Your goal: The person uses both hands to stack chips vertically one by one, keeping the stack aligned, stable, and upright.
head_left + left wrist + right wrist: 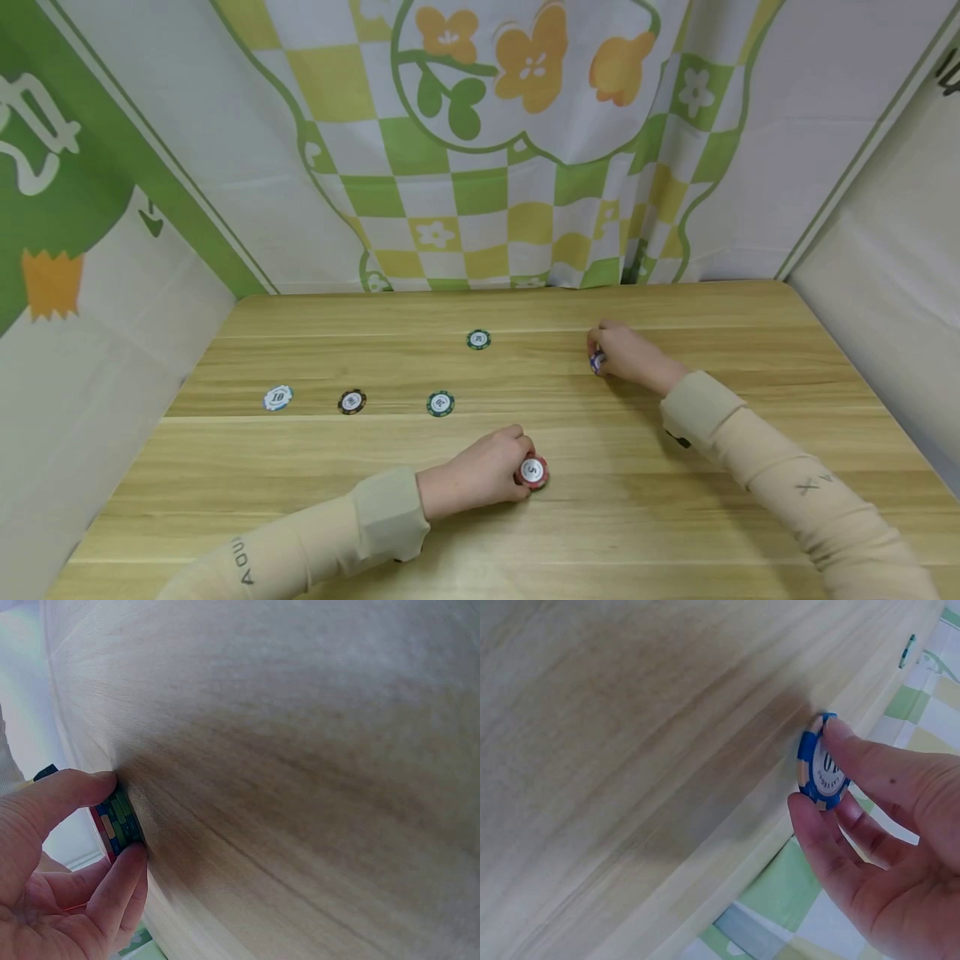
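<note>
My left hand [483,473] grips a short stack of poker chips [533,472] between thumb and fingers, low at the front middle of the table. Its top chip is red with a white centre marked 5. From the side, in the left wrist view, green, blue and yellow edges show in the stack [120,817]. Farther back on the right, my right hand [633,357] pinches a blue poker chip [826,771] by its rim. The chip is tilted on edge, its white printed centre partly covered by the thumb.
Left of the hands, a light blue and white chip [278,397] marked 10, a black chip [352,402] and a green chip [440,403] lie flat in a row. Another green chip [478,339] lies farther back. A patterned curtain [480,192] hangs behind the wooden table [247,492].
</note>
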{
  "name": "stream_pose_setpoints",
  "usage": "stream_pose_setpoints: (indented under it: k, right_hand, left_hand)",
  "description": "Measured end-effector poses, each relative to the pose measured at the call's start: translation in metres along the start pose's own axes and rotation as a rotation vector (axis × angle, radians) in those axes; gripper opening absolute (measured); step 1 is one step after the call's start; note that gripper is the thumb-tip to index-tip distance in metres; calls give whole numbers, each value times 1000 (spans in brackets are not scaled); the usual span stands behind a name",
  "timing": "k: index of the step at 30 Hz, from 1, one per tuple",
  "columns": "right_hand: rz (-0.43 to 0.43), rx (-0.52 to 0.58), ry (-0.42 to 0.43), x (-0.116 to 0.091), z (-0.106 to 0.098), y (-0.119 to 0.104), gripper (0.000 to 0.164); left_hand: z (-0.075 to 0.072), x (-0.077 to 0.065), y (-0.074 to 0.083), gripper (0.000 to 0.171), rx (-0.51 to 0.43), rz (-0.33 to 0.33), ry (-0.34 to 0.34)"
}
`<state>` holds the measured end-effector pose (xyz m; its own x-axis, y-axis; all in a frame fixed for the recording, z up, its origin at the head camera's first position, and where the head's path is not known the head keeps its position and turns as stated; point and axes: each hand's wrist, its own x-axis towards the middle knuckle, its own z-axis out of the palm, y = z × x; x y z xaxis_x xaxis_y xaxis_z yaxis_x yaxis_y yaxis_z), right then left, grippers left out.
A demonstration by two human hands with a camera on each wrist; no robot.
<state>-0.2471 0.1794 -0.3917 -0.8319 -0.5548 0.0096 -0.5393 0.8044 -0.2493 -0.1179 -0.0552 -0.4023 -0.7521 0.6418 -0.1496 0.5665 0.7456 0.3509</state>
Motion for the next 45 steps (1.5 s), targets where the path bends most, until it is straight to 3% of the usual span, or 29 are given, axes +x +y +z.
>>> stream_pose_setpoints:
  k: [5,13,19,23,32,45]
  right_hand:
    - [20,52,-49,-1,-3,-2,9]
    - [33,180,-109,-6,-6,-8,13]
    - [-57,248,-91,-10,0,-5,15]
    - [-73,272,-113,-13,2,-8,13]
    - [0,332,-231,-24,-5,-27,5]
    - [61,536,-331,-30,3,-39,6]
  left_hand:
    - [0,1,-1,31,-4,2,1]
    - [0,2,-1,30,4,15,15]
    - [-1,2,0,30,1,17,9]
    - [-2,1,0,30,0,11,0]
    - [-1,0,0,32,8,-1,-7]
    - [-1,0,0,31,0,3,4]
